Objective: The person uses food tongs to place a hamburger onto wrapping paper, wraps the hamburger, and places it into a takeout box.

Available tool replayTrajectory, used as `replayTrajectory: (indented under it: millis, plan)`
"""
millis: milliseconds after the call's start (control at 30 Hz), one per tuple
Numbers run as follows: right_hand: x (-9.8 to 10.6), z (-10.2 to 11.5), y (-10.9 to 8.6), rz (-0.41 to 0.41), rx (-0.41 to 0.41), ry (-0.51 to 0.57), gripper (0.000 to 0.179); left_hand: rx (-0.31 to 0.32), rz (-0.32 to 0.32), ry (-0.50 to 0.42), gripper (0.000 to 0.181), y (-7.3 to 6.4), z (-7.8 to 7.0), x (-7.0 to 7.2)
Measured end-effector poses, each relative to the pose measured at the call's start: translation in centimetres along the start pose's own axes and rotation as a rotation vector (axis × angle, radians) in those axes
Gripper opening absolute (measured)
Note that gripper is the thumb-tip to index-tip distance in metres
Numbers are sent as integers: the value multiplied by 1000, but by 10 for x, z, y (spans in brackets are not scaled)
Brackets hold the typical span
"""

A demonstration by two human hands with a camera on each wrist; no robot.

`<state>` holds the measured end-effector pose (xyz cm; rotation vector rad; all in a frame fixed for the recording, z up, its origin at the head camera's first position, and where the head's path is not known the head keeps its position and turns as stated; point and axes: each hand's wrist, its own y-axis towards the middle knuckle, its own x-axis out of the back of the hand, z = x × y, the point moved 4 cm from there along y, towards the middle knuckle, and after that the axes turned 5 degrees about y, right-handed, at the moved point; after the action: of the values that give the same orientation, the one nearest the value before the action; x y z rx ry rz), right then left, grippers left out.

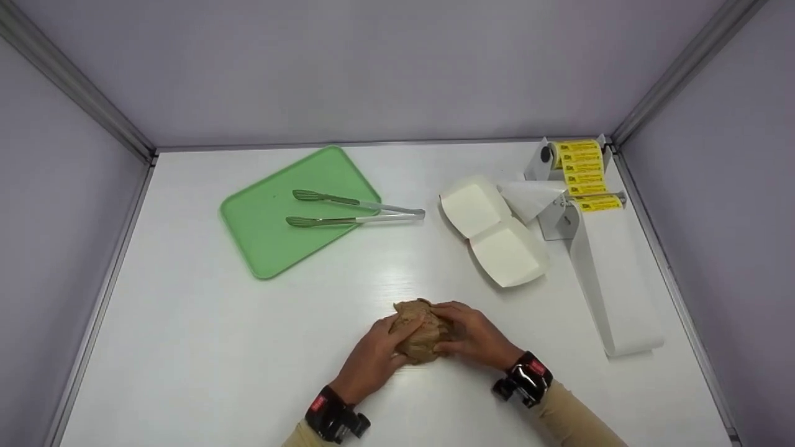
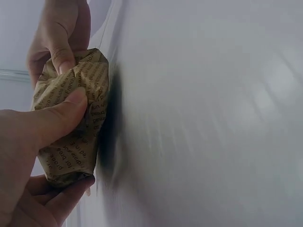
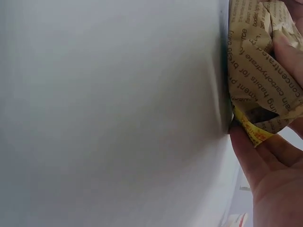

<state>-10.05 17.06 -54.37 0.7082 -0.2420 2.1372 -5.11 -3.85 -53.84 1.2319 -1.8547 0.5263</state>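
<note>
A crumpled brown paper-wrapped package [image 1: 420, 338], printed with dark text, is held just over the white table near its front edge. My left hand [image 1: 372, 354] grips its left side, the thumb across the top and the fingers curled beneath, as the left wrist view shows. From the right, my right hand [image 1: 475, 335] holds the other side between thumb and fingers. In the right wrist view a yellow label [image 3: 253, 127] shows at the package's edge by the right fingertips. What the paper encloses is hidden.
Back left lies a green tray [image 1: 261, 242] with metal tongs [image 1: 391, 217] across it, handles past its edge. An open white carton [image 1: 506, 251] lies right of centre. Behind it stands a dispenser [image 1: 553, 217] with a yellow label roll [image 1: 581, 164] and a long white backing strip [image 1: 621, 292].
</note>
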Motion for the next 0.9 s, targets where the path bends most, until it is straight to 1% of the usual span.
replayTrajectory:
  millis: [167, 400, 567, 733, 900]
  plan:
    - [17, 4, -5, 2, 3, 14, 66, -16, -15, -6, 73, 9, -9, -1]
    - [52, 14, -9, 19, -11, -21, 63, -69, -56, 19, 66, 32, -27, 0]
    - [76, 17, -11, 25, -10, -60, 64, -125, -99, 38, 67, 51, -40, 1]
    - [98, 14, -13, 24, -52, -63, 65, -185, -153, 73, 67, 72, -50, 1]
    - [119, 11, -13, -3, -60, -61, 67, -213, -183, 70, 66, 96, -58, -2]
